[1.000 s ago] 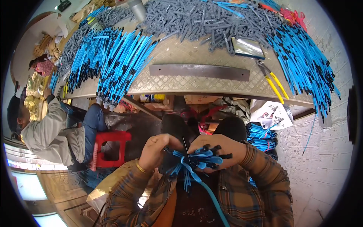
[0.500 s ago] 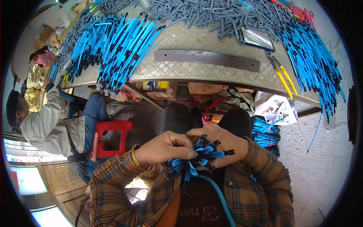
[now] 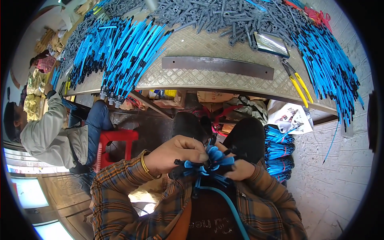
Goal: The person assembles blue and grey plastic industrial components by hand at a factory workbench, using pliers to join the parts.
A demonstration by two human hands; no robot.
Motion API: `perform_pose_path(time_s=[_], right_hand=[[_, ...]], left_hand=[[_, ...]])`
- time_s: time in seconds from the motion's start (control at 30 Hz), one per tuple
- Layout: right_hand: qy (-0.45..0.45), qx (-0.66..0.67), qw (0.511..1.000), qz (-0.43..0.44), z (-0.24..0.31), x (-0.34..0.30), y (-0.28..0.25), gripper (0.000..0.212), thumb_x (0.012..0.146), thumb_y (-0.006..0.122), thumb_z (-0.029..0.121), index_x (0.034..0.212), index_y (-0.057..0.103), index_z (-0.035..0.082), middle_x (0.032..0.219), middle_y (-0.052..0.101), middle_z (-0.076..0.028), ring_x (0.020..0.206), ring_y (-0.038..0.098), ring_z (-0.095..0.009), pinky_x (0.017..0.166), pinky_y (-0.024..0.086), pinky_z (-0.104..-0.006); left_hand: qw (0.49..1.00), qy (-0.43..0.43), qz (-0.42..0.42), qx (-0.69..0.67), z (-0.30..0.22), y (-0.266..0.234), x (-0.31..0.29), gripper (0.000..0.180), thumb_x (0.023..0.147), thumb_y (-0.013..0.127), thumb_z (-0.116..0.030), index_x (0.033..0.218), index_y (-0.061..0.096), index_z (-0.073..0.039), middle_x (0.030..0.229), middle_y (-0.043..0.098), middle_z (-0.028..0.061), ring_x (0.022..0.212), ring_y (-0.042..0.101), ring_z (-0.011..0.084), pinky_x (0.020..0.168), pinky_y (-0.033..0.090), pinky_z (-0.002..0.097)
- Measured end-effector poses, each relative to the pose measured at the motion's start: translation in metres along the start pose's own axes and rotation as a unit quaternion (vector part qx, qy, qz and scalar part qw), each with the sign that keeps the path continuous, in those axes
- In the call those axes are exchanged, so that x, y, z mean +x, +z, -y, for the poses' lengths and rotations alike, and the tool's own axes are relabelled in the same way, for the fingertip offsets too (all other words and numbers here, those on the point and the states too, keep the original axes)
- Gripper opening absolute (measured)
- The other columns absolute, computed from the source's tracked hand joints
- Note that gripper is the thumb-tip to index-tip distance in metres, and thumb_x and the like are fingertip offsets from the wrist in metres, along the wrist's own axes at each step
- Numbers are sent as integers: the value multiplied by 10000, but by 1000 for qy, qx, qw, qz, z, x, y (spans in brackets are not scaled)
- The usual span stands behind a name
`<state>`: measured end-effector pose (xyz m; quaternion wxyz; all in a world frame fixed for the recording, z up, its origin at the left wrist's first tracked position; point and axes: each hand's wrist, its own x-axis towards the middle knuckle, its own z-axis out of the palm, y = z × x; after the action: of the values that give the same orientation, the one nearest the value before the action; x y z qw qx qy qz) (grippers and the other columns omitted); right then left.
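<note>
In front of my chest, a bundle of thin blue rods with black ends is held with many ends facing up and fanned out. My left hand, with a yellow bangle at its wrist, pinches the bundle's left side between thumb and fingers. A short thin wire or thread shows above the left fingers. My right hand is at the bundle's lower right with curled fingers. Their tips are partly hidden and blurred, so what they grip cannot be made out.
The workbench bears a flat metal bar, yellow-handled pliers, a phone-like slab and grey plastic parts. Blue rods pile left and right. Tied bundles stand right of my knee. Left, a person sits by a red stool.
My right hand has come off the far side of the bundle and moved down to its lower right. The bundle has tilted and spread a little; my left hand keeps its pinch.
</note>
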<state>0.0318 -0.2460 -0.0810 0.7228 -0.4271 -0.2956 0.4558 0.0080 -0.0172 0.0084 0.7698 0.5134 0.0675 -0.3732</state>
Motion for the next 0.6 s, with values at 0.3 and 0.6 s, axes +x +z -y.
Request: perform_pose_path(time_s=[0.3, 0.6], right_hand=[[-25, -62, 997, -44, -19, 19, 9, 689, 718, 746, 326, 1218, 373, 34, 1039, 497, -50, 960, 472, -113, 861, 393, -282], [0, -40, 999, -11, -22, 21, 10, 384, 688, 765, 232, 877, 481, 55, 818, 493, 18, 771, 481, -75, 692, 411, -244]], left_hand=[[1000, 5, 8, 18, 0, 3, 0, 63, 800, 636, -38, 831, 636, 16, 826, 603, 37, 759, 554, 107, 726, 439, 246], [956, 64, 173, 226, 0, -8, 5, 120, 758, 671, -4, 869, 628, 11, 911, 618, 84, 866, 573, 164, 790, 445, 280]])
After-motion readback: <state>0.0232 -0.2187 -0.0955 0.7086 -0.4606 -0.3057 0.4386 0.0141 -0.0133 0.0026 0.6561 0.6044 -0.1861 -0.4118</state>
